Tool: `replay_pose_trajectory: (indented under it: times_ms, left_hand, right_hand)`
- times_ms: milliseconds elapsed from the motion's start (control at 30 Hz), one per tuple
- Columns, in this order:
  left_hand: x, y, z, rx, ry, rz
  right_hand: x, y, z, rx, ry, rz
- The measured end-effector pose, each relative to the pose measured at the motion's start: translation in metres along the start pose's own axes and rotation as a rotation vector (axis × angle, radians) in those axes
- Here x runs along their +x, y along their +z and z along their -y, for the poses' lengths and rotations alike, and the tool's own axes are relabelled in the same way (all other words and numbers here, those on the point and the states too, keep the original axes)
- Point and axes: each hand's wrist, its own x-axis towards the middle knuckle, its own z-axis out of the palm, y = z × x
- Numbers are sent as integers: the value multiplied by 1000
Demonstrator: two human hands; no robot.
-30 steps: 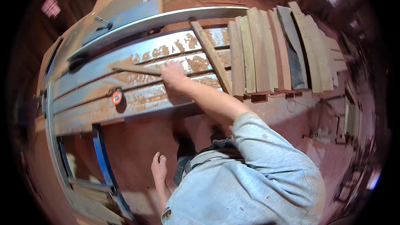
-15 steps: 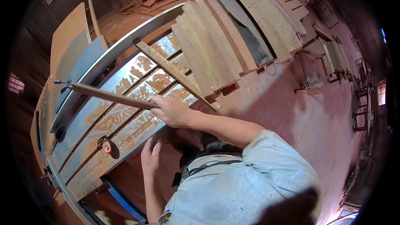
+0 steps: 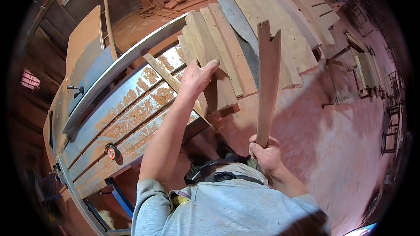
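Observation:
My right hand [image 3: 266,152] is closed around the lower end of a long, narrow wooden strip [image 3: 267,74]. The strip stands up in front of my body, and its far end is broken into a notch. Out over the stack, my left hand [image 3: 197,78] grips the near part of a thick, pale wooden board [image 3: 203,39], thumb and fingers apart across it. That board lies tilted at the left side of the stack; its underside and my fingertips' full contact are partly hidden.
More boards [image 3: 280,30] and a dark grey sheet [image 3: 238,19] lie right of it. A sawdust-covered slotted metal table [image 3: 131,109] carries a thin wooden batten [image 3: 164,72], a curved metal rail [image 3: 131,48] and a round orange-and-black tape measure [image 3: 112,153]. Stacked wood [image 3: 365,72] stands far right.
The wooden strip has swung from over the metal table to upright on the right, held in my right hand. My left hand has risen from the table edge and taken hold of the board.

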Motion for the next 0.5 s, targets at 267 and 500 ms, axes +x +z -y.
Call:
replay_pose_trajectory:
  times_ms: [267,500]
  left_hand:
    - [-40,-31,35,-982,43,231]
    - [-111,-91,152,-1519,64,164]
  right_hand:
    - [28,-14,2,24,-2,83]
    - [56,32,-4,-49,12,281]
